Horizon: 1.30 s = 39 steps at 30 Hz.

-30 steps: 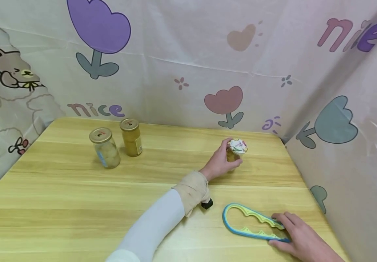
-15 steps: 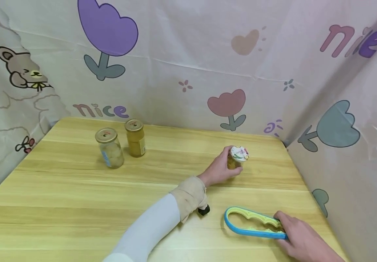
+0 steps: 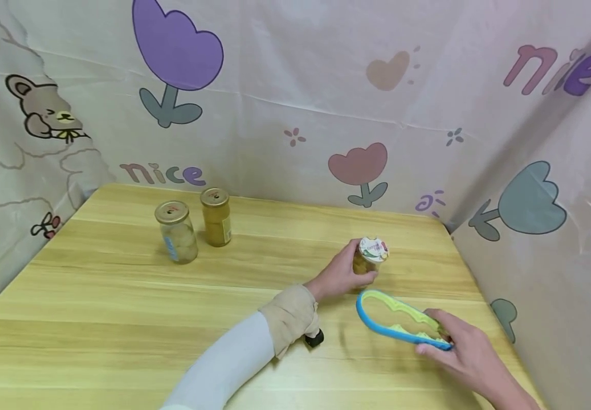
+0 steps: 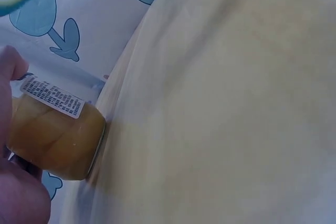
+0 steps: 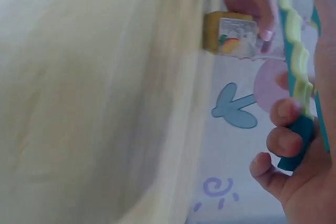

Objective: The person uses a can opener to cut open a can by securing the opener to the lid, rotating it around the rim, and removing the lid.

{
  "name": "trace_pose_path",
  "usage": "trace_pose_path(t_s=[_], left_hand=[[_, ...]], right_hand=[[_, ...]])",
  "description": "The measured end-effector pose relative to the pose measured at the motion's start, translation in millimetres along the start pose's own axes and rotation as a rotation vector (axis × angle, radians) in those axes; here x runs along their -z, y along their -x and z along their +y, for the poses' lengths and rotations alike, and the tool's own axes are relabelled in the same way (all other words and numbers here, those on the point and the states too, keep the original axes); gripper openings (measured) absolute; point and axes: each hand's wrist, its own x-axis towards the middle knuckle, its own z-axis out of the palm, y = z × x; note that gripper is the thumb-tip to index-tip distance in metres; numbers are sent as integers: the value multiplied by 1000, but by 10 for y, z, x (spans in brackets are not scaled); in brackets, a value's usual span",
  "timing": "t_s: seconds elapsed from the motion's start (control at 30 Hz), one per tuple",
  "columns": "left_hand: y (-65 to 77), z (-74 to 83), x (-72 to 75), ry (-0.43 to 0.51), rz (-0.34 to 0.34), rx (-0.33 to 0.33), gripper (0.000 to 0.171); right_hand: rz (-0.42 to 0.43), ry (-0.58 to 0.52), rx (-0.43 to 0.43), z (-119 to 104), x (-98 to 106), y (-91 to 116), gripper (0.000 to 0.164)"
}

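Note:
My left hand (image 3: 339,273) grips a small glass jar (image 3: 364,265) of yellow fruit with a white patterned lid (image 3: 374,249). In the left wrist view the jar (image 4: 58,135) shows amber contents and a printed label, its base at or close to the tabletop. My right hand (image 3: 472,353) holds the handle ends of a blue and yellow looped jar opener (image 3: 392,332). Raised over the table, its loop points toward the jar and stays apart from it. In the right wrist view, fingers curl round the opener (image 5: 296,59).
Two more jars with gold lids stand at the back left: one with pale contents (image 3: 181,244), one with orange-yellow contents (image 3: 217,224). They rest on a wooden table (image 3: 95,319). A printed curtain (image 3: 269,74) hangs behind and along both sides.
My right hand has taken hold of the jar opener and lifted it off the table toward the jar. My left hand has brought the jar slightly nearer to me. The head view has shifted a little.

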Motion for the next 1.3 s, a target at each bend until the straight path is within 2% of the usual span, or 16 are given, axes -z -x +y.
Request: trace_pose_path(t_s=[0.1, 0.3, 0.5, 0.93, 1.1, 1.3], left_hand=[[45, 2, -3, 2, -13, -14, 75], [99, 3, -14, 6, -21, -40, 60], [149, 17, -42, -58, 4, -46, 65], [281, 45, -36, 84, -4, -20, 66], [306, 77, -31, 138, -14, -46, 63], [337, 92, -19, 137, -11, -48, 60]], right_hand=[[66, 5, -49, -40, -4, -84, 60], [96, 32, -105, -138, -16, -283, 59], [152, 41, -102, -177, -33, -398, 66], [180, 107, -65, -215, -14, -509, 71], [156, 117, -82, -245, 12, -561, 71], [117, 116, -105, -274, -4, -582, 71]])
